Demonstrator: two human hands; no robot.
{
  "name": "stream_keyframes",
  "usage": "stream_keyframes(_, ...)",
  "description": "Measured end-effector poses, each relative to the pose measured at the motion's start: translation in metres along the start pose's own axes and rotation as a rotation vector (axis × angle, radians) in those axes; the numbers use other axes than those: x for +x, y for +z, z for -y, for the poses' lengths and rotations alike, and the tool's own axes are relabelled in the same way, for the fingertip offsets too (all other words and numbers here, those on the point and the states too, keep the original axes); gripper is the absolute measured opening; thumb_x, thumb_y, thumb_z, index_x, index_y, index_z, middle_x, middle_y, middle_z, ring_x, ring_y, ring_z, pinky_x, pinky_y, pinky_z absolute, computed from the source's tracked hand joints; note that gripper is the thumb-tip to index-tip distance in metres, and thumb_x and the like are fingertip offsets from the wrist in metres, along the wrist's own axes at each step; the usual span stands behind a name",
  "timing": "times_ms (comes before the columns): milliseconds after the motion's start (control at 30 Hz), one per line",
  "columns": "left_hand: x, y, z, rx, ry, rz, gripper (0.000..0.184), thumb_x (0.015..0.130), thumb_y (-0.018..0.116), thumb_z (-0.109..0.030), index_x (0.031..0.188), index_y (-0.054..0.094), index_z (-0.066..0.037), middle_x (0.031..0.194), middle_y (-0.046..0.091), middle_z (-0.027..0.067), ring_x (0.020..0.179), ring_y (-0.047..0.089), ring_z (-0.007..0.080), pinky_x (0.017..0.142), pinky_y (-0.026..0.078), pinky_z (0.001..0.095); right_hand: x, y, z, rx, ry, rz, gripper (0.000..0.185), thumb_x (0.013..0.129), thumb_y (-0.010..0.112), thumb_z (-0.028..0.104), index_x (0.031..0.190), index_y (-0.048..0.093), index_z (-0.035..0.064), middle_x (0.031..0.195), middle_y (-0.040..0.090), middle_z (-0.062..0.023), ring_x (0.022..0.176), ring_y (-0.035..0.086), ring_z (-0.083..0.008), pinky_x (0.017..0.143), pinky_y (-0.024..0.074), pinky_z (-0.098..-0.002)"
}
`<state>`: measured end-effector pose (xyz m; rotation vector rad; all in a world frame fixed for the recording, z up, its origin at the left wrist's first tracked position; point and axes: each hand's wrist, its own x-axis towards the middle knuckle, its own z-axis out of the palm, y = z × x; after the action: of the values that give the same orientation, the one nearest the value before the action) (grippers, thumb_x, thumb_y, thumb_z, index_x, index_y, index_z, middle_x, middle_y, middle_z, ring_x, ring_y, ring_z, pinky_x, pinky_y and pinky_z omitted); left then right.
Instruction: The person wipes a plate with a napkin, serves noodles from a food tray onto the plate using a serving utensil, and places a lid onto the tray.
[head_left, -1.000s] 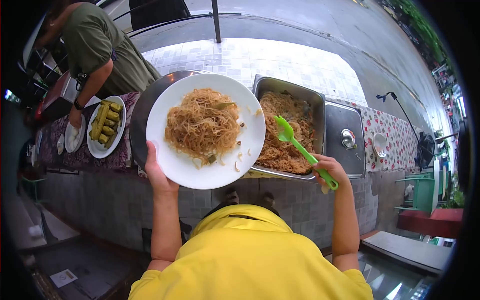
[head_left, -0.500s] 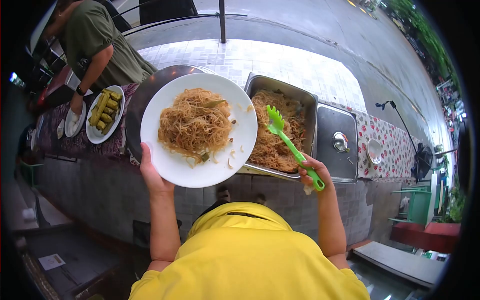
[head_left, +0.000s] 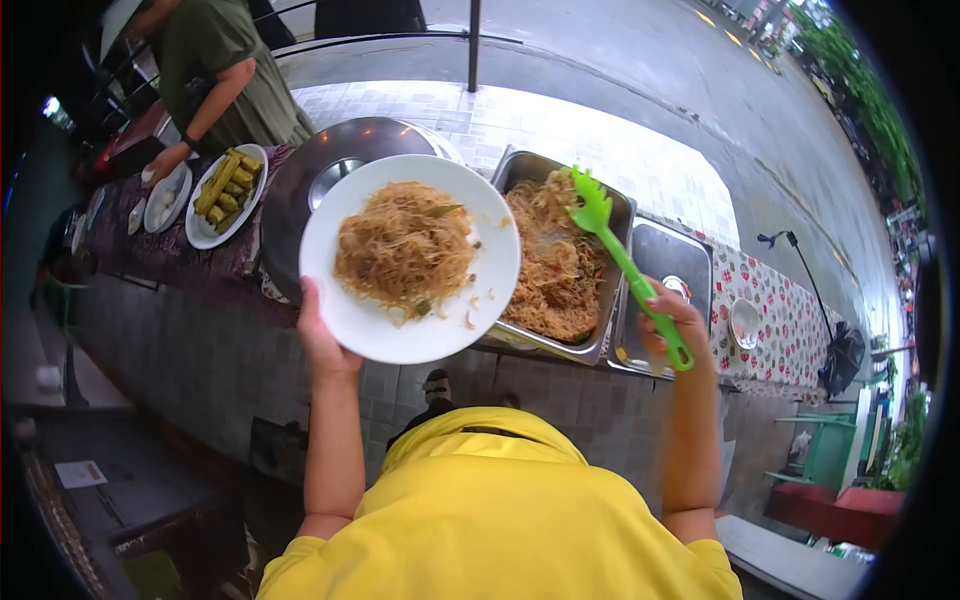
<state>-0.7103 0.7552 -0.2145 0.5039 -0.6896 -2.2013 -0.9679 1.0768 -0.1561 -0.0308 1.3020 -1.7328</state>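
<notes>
My left hand (head_left: 325, 335) grips the lower left rim of a white plate (head_left: 410, 340). A mound of brown noodles (head_left: 400, 245) with a few green bits sits on the plate, and some loose strands lie toward its right side. My right hand (head_left: 675, 320) is closed around the handle of a green pasta server (head_left: 625, 260), its toothed head raised over the right part of a deep steel food pan (head_left: 597, 345). More noodles (head_left: 550, 270) fill that pan, heaped highest at the far end.
Behind the plate lies a large round metal lid (head_left: 290, 190). Leaf-wrapped rolls fill an oval dish (head_left: 205, 240); a smaller bowl (head_left: 165, 215) holds white items. A person (head_left: 240, 90) stands at far left. A steel lid (head_left: 650, 235) and white bowl (head_left: 744, 323) are at right.
My right hand has moved right with the pasta server, whose head is now higher above the pan. The plate has shifted slightly. The person at left has lifted a hand off the small bowl.
</notes>
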Motion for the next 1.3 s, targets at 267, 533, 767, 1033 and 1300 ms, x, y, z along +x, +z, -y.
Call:
stream_keyframes(267,0.000,0.011,0.061,-0.069,-0.046,0.101,0.056,0.094,0.043,-0.040,0.131,0.039,0.002,0.130,0.047,0.0143,0.119,0.046,0.0265,0.101,0.034,0.0378,-0.095,0.034,0.069,-0.367,-0.255,0.023,0.050,0.075,0.056,0.007,0.124,0.049,-0.0036,0.056,0.053,-0.0089,0.034,0.043,-0.0100,0.030,0.0338,-0.0198)
stream_keyframes(533,0.013,0.034,0.077,-0.103,-0.222,0.306,0.057,0.094,0.041,-0.042,0.132,0.037,0.000,0.131,0.046,0.0139,0.120,0.044,0.0273,0.102,0.033,0.0397,-0.111,0.096,0.040,-1.107,-0.435,-0.112,0.048,0.072,0.059,0.000,0.120,0.058,0.0060,0.055,0.054,-0.0061,0.042,0.050,-0.0100,0.040,0.0381,-0.0234)
stream_keyframes(767,0.032,0.036,0.083,-0.177,-0.368,0.409,0.057,0.094,0.040,-0.042,0.133,0.036,0.000,0.131,0.046,0.0142,0.120,0.044,0.0272,0.102,0.034,0.0401,-0.123,0.119,0.029,-1.533,-0.727,-0.342,0.051,0.066,0.057,-0.001,0.116,0.061,0.0084,0.067,0.057,-0.0137,0.055,0.054,-0.0234,0.057,0.0430,-0.0326)
stream_keyframes(1033,0.051,0.031,0.083,-0.261,-0.515,0.460,0.055,0.095,0.039,-0.040,0.133,0.035,0.000,0.132,0.045,0.0137,0.121,0.044,0.0265,0.102,0.034,0.0394,-0.134,0.142,0.002,-1.622,-0.472,-0.313,0.053,0.064,0.059,0.001,0.116,0.061,0.0104,0.064,0.054,-0.0108,0.053,0.053,-0.0249,0.054,0.0424,-0.0331)
stream_keyframes(1300,0.061,0.036,0.074,-0.227,-0.550,0.492,0.055,0.095,0.039,-0.041,0.133,0.036,0.000,0.132,0.045,0.0135,0.120,0.044,0.0274,0.102,0.034,0.0406,-0.155,0.153,0.000,-1.577,-0.383,-0.441,0.055,0.060,0.058,0.001,0.113,0.063,0.0123,0.058,0.048,-0.0093,0.049,0.050,-0.0236,0.050,0.0404,-0.0319)
